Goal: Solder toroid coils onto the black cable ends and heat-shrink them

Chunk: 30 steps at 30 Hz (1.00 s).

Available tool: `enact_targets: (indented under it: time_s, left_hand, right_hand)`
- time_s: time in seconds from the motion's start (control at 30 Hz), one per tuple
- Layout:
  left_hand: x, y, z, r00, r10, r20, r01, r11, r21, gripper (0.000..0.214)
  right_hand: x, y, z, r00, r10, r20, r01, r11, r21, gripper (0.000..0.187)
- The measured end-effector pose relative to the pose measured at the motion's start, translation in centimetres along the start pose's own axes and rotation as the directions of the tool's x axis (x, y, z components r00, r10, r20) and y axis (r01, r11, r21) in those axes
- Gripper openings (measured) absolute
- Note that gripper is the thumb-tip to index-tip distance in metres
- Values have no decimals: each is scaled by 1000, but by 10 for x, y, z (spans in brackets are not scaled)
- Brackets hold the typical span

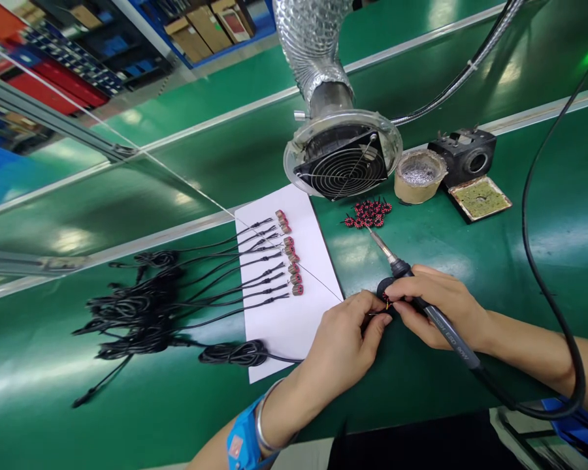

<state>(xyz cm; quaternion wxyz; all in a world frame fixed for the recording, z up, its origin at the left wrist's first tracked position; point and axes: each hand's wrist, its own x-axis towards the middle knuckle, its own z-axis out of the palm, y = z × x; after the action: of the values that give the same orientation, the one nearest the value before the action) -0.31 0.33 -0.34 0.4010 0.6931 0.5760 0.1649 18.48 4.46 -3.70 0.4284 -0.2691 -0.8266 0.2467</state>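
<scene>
Here, iron (445, 333) over green bench (176, 418); beyond, probably storage (208, 29).

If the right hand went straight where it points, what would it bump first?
Most likely the small round black part right by it, then the left hand, though depth is unclear.

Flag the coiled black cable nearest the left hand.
The coiled black cable straddling the left edge of the white sheet; the other coils are heaped farther left on the green bench.

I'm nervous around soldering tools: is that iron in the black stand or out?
Out: the soldering iron is in the right hand, well apart from the black stand.
</scene>
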Motion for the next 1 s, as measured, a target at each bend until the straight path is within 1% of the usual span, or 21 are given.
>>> enact_targets:
  time_s: [0.1, 0.17, 0.27, 0.3, 0.37, 0.4, 0.43, 0.47, 0.53, 0.57, 0.63, 0.67, 0.7, 0.73, 0.8, 0.83, 0.9, 0.93, 0.97, 1.0]
  left_hand:
    - [-1, -1, -1, 1000, 8, -21, -8, 1000, 15, 8]
    - [-2, -3, -3, 997, 36, -70, -34, 999, 33, 15]
    - [-4, -7, -6, 975, 147, -166, -131, 986, 103, 21]
    - [-5, -9, -7, 963, 194, -189, -170, 976, 136, 20]
    - [-6, -12, -11, 934, 276, -227, -230, 951, 207, 17]
    - [-6, -12, -15, 922, 299, -244, -243, 941, 236, 17]
    - [-6, -12, -19, 914, 309, -262, -242, 935, 258, 18]
    - [-5, -12, -25, 912, 302, -278, -226, 935, 274, 20]
    - [-4, -11, -43, 921, 241, -307, -154, 947, 283, 26]
    - [-3, -10, -54, 927, 196, -319, -105, 954, 280, 30]
    - [-5, -11, -82, 926, 91, -366, 14, 961, 276, 38]
    - [-7, -13, -97, 913, 36, -406, 83, 958, 273, 41]
    - [-11, -17, -112, 888, -20, -459, 160, 950, 267, 42]
    - [-17, -21, -126, 852, -70, -518, 233, 938, 255, 42]
    - [-33, -32, -150, 768, -155, -621, 353, 912, 209, 41]
    - [-43, -38, -159, 722, -191, -665, 409, 893, 188, 40]
    - [-66, -51, -169, 645, -268, -716, 516, 844, 149, 37]
    - [-77, -57, -171, 616, -313, -723, 564, 816, 128, 36]
    - [-88, -62, -170, 598, -358, -717, 604, 790, 110, 36]
    - [-99, -68, -168, 593, -396, -701, 630, 770, 98, 36]
  right_hand:
    - [0, 6, -8, 1000, -22, -7, 22, 998, -67, 19]
    - [0, 16, -19, 998, -10, -66, 1, 990, -139, 21]
    - [1, 36, -39, 977, 58, -206, -108, 965, -239, 34]
    - [1, 43, -46, 970, 83, -229, -144, 953, -266, 39]
    - [2, 53, -62, 964, 120, -237, -195, 926, -323, 41]
    - [2, 56, -70, 955, 129, -266, -222, 908, -355, 40]
    - [2, 58, -79, 937, 125, -327, -252, 891, -379, 38]
    - [2, 59, -88, 904, 111, -412, -287, 874, -393, 35]
    - [0, 61, -105, 817, 84, -571, -358, 849, -387, 30]
    - [-2, 63, -112, 786, 78, -613, -377, 847, -375, 28]
    - [-4, 70, -122, 769, 121, -628, -416, 840, -348, 26]
    - [-5, 76, -124, 767, 155, -622, -441, 832, -337, 26]
    - [-5, 82, -124, 761, 199, -618, -475, 819, -322, 27]
    - [-5, 89, -123, 758, 233, -609, -501, 806, -314, 28]
    - [-1, 103, -119, 759, 289, -584, -540, 781, -315, 31]
    - [2, 109, -117, 764, 304, -569, -549, 771, -324, 32]
    - [10, 118, -114, 771, 332, -544, -567, 746, -349, 30]
    - [14, 121, -113, 775, 340, -533, -573, 733, -365, 29]
    - [18, 124, -114, 779, 345, -524, -577, 721, -383, 28]
    - [21, 126, -114, 782, 349, -517, -581, 708, -401, 29]
